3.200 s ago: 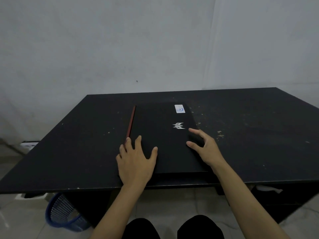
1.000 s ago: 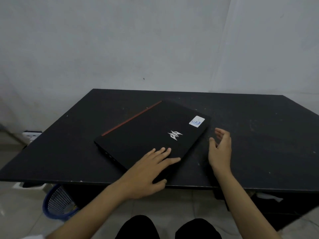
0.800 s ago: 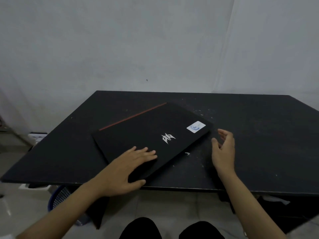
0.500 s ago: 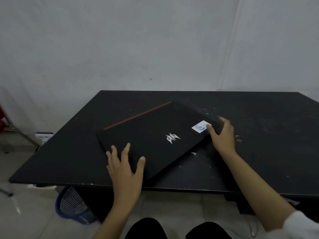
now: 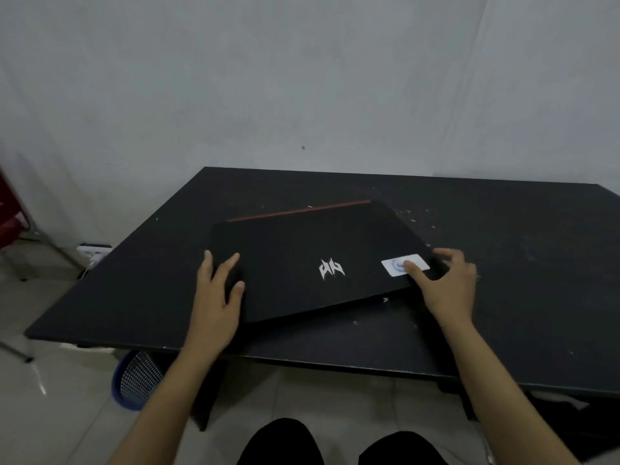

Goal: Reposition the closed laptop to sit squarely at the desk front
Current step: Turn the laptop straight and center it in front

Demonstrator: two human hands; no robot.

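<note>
Laptop (image 5: 302, 263), closed, lies flat on the black desk (image 5: 503, 263), rotated slightly off square. Left hand (image 5: 218, 293) grips its near-left corner; right hand (image 5: 446, 283) clasps the right edge, thumb on the white sticker (image 5: 394, 265).

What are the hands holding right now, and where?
The closed laptop: left hand on its near-left corner, right hand gripping its right corner by the white sticker.
</note>
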